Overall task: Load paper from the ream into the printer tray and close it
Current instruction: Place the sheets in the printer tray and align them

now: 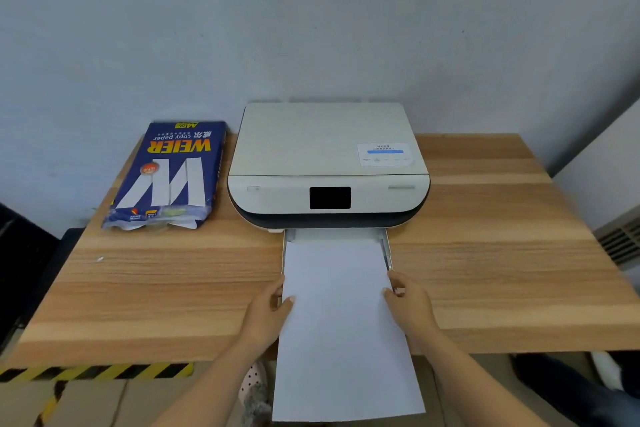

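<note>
We hold a stack of white paper (341, 322) by its two long edges, its far end lying in the pulled-out printer tray (387, 250) and its near end hanging out past the front edge of the wooden table (485, 253). Our left hand (268, 312) grips the left edge, the thumb lying on top of the sheet and the other fingers (277, 282) curled down along the side, so the edge is pinched between them. Our right hand (410, 300) grips the right edge in the same way, thumb on top and the other fingers wrapped around the side close to the tray's right rail. The tray sticks out from under the front of a cream-and-dark inkjet printer (327, 163), which sits near the back of the table against a pale wall (311, 10); its lid is down and its small front screen (330, 198) is dark. A white sticker (384, 153) with a blue bar sits on the lid's right side. To the left of the printer, just beside it, lies a blue ream of copy paper (169, 173) marked WEIER, its near end torn open with white wrapper edges showing. Below the table's front edge we see yellow-and-black hazard tape (97, 371) on the floor at left.
</note>
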The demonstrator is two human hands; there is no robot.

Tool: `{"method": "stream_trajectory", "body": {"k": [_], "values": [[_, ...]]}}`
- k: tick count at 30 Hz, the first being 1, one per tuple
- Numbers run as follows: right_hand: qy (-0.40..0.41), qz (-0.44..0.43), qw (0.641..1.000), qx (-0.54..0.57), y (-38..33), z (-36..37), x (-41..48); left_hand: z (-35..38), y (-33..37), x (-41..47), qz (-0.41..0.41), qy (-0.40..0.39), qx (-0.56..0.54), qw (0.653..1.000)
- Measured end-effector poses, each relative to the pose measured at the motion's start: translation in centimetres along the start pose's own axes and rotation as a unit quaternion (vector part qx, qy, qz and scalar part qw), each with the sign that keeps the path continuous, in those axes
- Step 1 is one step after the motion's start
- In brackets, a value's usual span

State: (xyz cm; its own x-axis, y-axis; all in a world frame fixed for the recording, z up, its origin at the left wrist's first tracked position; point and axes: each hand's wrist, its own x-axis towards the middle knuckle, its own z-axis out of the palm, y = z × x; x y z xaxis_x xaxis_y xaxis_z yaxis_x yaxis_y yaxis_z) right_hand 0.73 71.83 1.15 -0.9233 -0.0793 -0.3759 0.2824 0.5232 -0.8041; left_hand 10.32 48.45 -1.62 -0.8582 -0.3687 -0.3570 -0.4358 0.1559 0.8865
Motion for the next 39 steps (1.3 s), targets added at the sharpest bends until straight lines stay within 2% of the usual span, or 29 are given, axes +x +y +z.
{"method": "stream_trajectory", "body": {"k": [6, 17, 39], "values": [[-0.013, 0.043, 0.999, -0.004, -0.1, -0.5, 0.3, 0.3, -0.2, -0.1, -0.034, 0.007, 0.002, 0.999], [-0.017, 0.046, 0.999, -0.015, -1.2, -0.9, 0.6, 0.6, 0.3, 1.1, -0.057, 0.008, 0.003, 0.998], [0.006, 0.039, 0.999, 0.003, -2.5, -0.1, 3.3, 0.4, 1.7, 3.5, -0.043, -0.016, -0.015, 0.999]]}}
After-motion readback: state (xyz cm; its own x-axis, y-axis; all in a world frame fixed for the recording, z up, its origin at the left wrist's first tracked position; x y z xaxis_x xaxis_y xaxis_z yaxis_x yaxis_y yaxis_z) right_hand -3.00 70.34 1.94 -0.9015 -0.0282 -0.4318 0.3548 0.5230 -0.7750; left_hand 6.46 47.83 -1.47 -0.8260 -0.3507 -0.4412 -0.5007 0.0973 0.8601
